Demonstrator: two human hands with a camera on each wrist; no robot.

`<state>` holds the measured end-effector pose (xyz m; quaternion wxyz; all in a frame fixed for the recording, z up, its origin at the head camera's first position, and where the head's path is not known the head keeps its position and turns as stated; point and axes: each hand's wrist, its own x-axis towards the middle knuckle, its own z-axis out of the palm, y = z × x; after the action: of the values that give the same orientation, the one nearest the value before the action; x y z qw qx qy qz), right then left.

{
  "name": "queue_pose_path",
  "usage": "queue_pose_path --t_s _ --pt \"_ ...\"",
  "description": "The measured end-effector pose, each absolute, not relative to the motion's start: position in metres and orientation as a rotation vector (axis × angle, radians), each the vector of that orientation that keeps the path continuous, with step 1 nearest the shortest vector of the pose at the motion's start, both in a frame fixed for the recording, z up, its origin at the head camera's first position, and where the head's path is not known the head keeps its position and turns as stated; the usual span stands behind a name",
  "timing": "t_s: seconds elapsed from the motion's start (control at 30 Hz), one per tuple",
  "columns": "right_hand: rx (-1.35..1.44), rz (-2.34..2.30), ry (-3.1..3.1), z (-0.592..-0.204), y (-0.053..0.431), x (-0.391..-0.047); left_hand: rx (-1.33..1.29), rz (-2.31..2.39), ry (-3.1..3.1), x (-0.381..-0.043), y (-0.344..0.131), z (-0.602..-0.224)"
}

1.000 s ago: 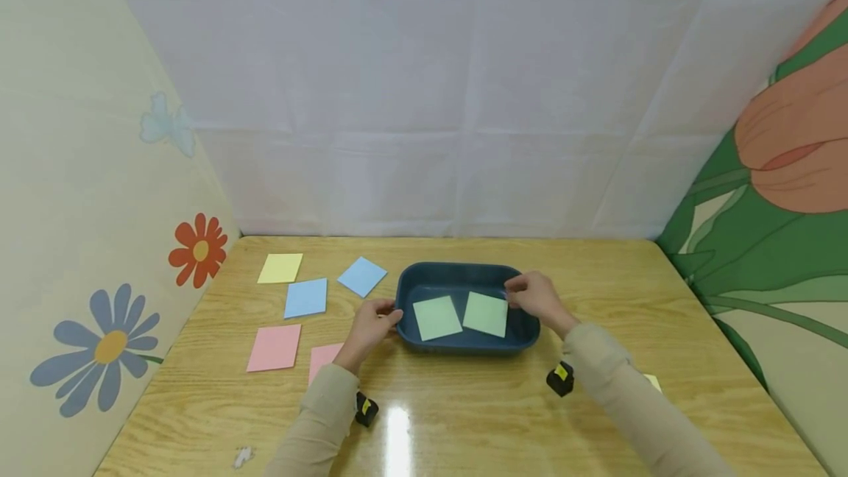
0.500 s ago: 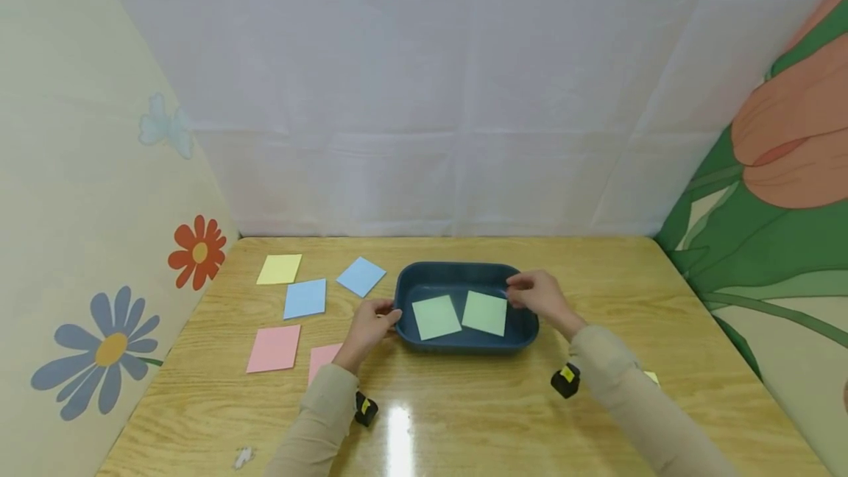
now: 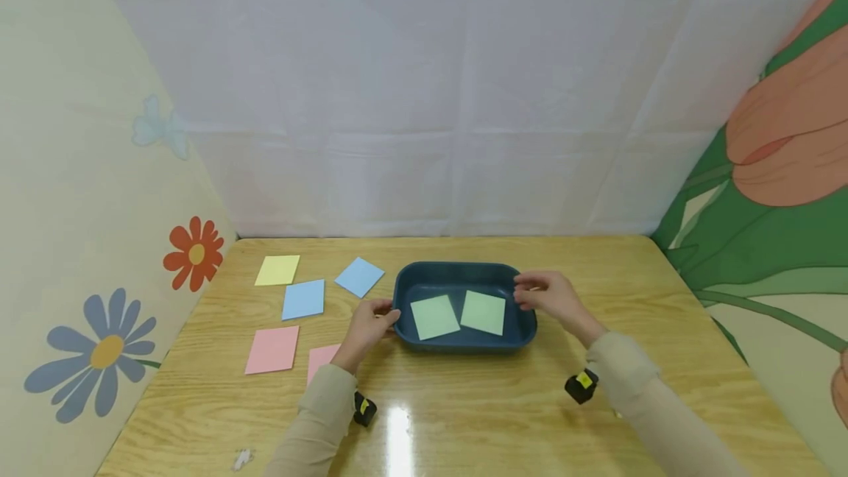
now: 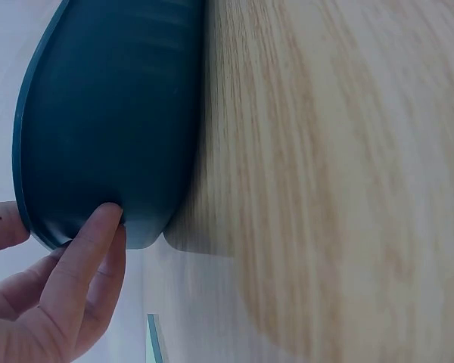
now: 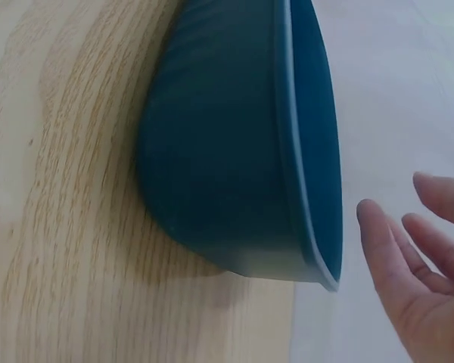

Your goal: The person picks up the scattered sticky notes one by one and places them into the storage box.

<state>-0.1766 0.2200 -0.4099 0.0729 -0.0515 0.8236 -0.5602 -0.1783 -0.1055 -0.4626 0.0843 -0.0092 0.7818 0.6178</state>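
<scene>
A dark blue rectangular dish (image 3: 430, 280) with rounded corners stands on the table, two green sticky notes (image 3: 435, 317) lying flat on its bottom. My left hand (image 3: 366, 328) grips the dish's left end: in the left wrist view the thumb is at the rim and the fingers (image 4: 79, 265) press against the outer wall. At the other end, my right hand (image 3: 556, 302) hovers beside the right rim with loosely bent fingers. The right wrist view shows a gap between its fingertips (image 5: 372, 215) and the dish wall (image 5: 219, 144); it holds nothing.
Left of the dish lie a yellow note (image 3: 277, 270), two blue notes (image 3: 303, 299) and two pink notes (image 3: 272, 350), one partly behind my left arm. A yellow corner (image 3: 617, 414) peeks out by my right sleeve. A white cloth wall (image 3: 424, 131) closes the table's back edge.
My right hand has drawn away from the right green note and out over the dish's right rim. My left hand keeps its grip; dish and notes stay in place.
</scene>
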Motion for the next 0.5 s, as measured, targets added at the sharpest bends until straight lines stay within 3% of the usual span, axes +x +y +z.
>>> queue_pose_path --t_s 0.5 --pt "-0.179 -1.796 2.463 -0.404 0.241 -0.166 -0.023 1.857 2.316 -0.180 -0.105 -0.465"
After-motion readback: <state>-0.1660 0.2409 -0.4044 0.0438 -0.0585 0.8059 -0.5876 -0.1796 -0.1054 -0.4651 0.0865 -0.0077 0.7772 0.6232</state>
